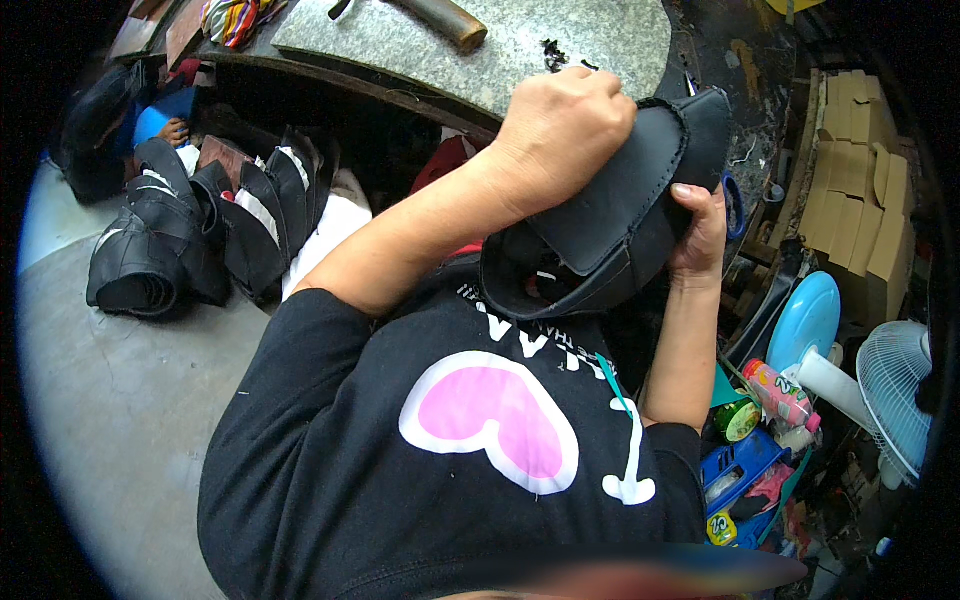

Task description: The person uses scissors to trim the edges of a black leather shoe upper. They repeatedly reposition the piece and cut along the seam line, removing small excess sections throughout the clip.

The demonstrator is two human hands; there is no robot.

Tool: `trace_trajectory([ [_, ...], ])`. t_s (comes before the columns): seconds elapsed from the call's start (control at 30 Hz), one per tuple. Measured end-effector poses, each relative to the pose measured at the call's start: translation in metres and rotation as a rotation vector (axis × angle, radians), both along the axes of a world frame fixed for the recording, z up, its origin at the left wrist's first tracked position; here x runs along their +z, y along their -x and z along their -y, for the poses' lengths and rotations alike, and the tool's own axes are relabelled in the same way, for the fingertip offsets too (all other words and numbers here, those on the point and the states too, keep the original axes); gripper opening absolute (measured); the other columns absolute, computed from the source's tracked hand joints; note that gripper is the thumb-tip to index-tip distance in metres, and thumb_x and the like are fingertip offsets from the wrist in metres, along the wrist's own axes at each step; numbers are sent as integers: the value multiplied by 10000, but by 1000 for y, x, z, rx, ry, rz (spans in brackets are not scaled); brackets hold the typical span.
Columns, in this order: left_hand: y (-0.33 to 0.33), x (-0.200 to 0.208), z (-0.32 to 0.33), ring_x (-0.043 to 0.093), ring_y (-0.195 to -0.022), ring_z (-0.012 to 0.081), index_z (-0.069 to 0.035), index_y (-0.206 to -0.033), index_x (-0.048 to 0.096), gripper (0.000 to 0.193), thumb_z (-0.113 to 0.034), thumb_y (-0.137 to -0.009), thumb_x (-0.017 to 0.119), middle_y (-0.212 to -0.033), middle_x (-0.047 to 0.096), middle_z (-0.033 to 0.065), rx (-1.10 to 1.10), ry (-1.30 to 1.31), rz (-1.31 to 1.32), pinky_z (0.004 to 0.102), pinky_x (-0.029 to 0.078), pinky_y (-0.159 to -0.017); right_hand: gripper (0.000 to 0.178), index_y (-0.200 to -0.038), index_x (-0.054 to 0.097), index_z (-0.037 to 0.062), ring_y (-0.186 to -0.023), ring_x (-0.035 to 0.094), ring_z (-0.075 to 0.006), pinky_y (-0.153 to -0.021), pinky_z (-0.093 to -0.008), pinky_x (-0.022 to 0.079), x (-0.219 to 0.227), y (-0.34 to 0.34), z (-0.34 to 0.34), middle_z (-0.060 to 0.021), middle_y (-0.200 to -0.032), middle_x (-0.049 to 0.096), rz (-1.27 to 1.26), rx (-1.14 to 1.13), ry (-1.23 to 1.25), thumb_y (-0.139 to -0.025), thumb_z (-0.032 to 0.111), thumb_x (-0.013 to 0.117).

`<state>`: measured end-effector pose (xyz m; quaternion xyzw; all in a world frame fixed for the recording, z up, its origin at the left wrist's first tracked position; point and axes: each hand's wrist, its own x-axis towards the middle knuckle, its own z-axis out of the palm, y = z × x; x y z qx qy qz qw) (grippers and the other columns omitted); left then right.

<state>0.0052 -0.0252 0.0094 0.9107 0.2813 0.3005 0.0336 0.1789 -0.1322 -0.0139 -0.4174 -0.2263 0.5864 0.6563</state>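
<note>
Black stitched piece held up between two hands above the wearer's chest

A black, leather-like piece with stitched edges and a curved, hollow body is in the upper centre-right of the frame, in front of a black short-sleeved T-shirt with a pink heart. The left hand is at the piece's upper left edge, its fingers curled together into a fist; whether they grip anything cannot be told. The right hand is clamped on the piece's right side, thumb against the outer face and the other fingers mostly hidden.

At the top of the frame, a grey speckled stone slab bears a tool's brown wooden handle and small black scraps. At middle left, more black stitched pieces lie heaped, with another person's hand just above them.

Brown cardboard boxes stand at the right edge. Below them are a white fan with blue blades, a pink bottle and a blue plastic basket.
</note>
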Motion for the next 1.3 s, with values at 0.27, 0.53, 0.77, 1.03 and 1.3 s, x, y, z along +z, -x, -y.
trace_trajectory([
  [0.27, -8, -4, -7, 617, -713, 288, -56, -719, 575, 125, -154, -690, 646, -733, 566, 93, 29, 35, 169, 388, 510, -621, 582, -1261, 505, 1, -1023, 630, -273, -907, -396, 523, 1, 1, 0, -148, -1138, 626, 43, -21, 25, -682, -3, 563],
  [0.53, -4, -6, -26, 622, -654, 305, -58, -717, 578, 130, -180, -715, 624, -728, 586, 109, 291, 17, 132, 400, 507, -597, 569, -1252, 517, 8, -993, 640, -274, -897, -401, 529, -2, 3, 0, -142, -1126, 630, -40, -79, 13, -687, -33, 565],
  [0.77, -2, 6, -1, 610, -666, 326, -41, -755, 595, 210, -231, -835, 638, -730, 576, 131, -136, 210, 272, 389, 485, -583, 477, -1217, 533, 16, -959, 645, -241, -873, -373, 532, 0, 6, -4, -127, -1111, 637, -31, -26, -39, -743, -3, 587],
  [1.03, -12, 8, 15, 640, -667, 237, -57, -909, 664, 149, -103, -774, 706, -805, 607, 72, -181, 268, 319, 315, 510, -600, 314, -1148, 588, 14, -939, 644, -192, -863, -327, 522, 4, 8, -7, -100, -1076, 659, -68, -44, 4, -840, 57, 630],
  [1.3, -2, 23, 26, 627, -657, 269, -49, -837, 623, 109, -85, -758, 689, -775, 587, 88, -135, 218, 318, 337, 504, -584, 294, -1136, 598, 4, -913, 640, -158, -843, -297, 518, 19, 28, -3, -86, -1058, 665, 238, -182, -33, -847, 23, 652],
])
